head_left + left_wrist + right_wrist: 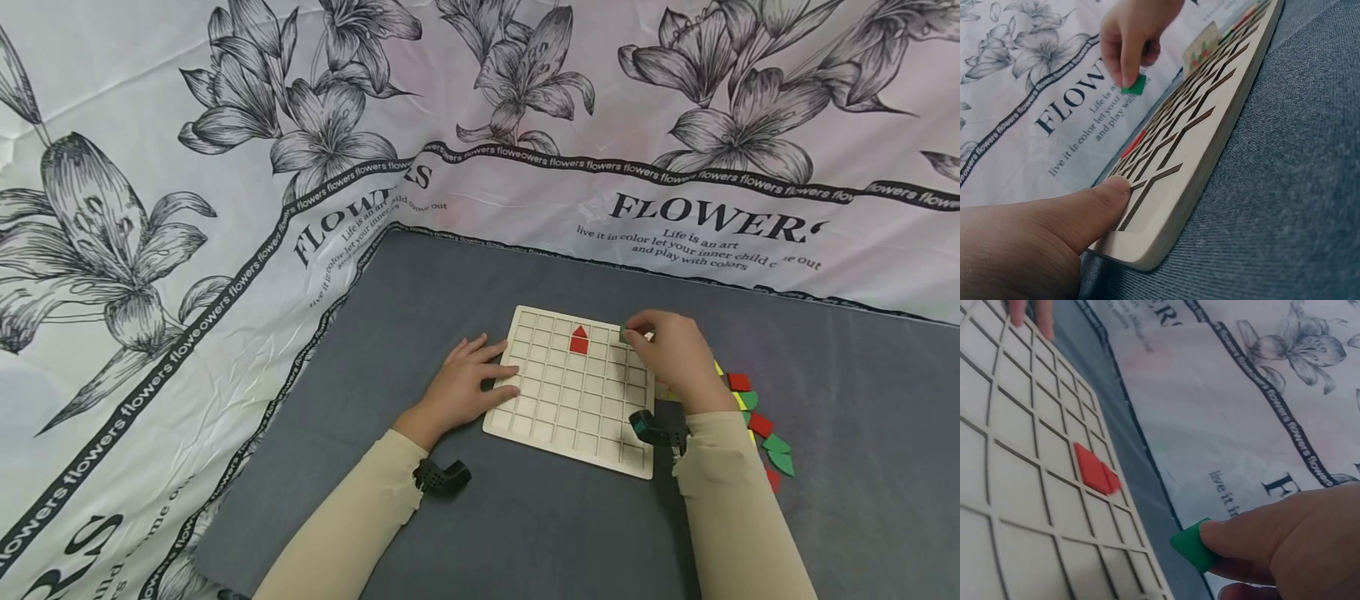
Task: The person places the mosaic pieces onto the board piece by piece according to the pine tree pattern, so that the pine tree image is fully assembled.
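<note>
A pale wooden grid board (562, 400) lies on the table. My left hand (461, 385) rests on its left edge, fingers spread, the thumb (1100, 203) lying over the rim. On the board, near the far edge, sit a red square piece (579, 345) and a red triangle piece (581, 332) that touches its far side. Above the far right corner, my right hand (675, 350) pinches a small green piece (1194, 545) between thumb and fingers. Part of that piece is hidden by the fingertips, so its full shape cannot be told.
Loose red, green and yellow pieces (761, 425) lie to the right of the board, partly behind the right forearm. A pale item with green and red marks (1200, 50) stands by the board's right side. Flower-printed cloth (525, 192) borders the grey table (450, 283).
</note>
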A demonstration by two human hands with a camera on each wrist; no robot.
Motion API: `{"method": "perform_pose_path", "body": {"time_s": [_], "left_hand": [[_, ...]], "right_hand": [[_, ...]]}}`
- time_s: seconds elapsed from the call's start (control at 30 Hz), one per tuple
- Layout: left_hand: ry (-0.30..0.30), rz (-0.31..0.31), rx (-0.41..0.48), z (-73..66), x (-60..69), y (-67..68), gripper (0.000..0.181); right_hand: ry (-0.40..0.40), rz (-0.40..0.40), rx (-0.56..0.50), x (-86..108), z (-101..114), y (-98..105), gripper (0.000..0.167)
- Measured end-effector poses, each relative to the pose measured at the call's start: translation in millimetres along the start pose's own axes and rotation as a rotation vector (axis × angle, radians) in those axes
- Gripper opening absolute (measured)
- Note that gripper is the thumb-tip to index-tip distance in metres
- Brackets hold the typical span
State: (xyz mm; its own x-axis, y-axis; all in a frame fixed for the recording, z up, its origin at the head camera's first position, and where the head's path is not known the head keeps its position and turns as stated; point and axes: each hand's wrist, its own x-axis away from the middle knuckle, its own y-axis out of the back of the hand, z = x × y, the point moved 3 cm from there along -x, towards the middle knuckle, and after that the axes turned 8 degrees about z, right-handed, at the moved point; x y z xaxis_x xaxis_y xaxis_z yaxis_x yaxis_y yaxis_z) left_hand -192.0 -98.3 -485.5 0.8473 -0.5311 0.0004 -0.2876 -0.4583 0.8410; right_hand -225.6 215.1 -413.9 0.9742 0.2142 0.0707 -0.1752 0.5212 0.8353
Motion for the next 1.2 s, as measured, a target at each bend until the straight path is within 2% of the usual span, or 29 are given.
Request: {"method": "perform_pose_path", "body": {"time_s": [0.17,0.37,0.83,1.2], "left_hand": [[-0.005,-0.001,0.001,-1.1,-1.6,0.5,0.044],[-0.013,-0.002,-0.006,-3.0,-3.4,0.7,0.044],[-0.008,0.001,0.006,-3.2,-1.3,-0.6,0.045],[-0.001,-0.002,0.01,-1.8,0.2,0.5,0.044]], "right_hand": [[0.017,0.048,-0.033,-7.9,0,-17,0.024],[0.012,0.068,-0.039,-10.3,-1,-30,0.023],[0.019,0.096,-0.049,-10.9,-1,-38,0.019],[0.02,0.081,-0.048,-11.9,6,-43,0.018]]}}
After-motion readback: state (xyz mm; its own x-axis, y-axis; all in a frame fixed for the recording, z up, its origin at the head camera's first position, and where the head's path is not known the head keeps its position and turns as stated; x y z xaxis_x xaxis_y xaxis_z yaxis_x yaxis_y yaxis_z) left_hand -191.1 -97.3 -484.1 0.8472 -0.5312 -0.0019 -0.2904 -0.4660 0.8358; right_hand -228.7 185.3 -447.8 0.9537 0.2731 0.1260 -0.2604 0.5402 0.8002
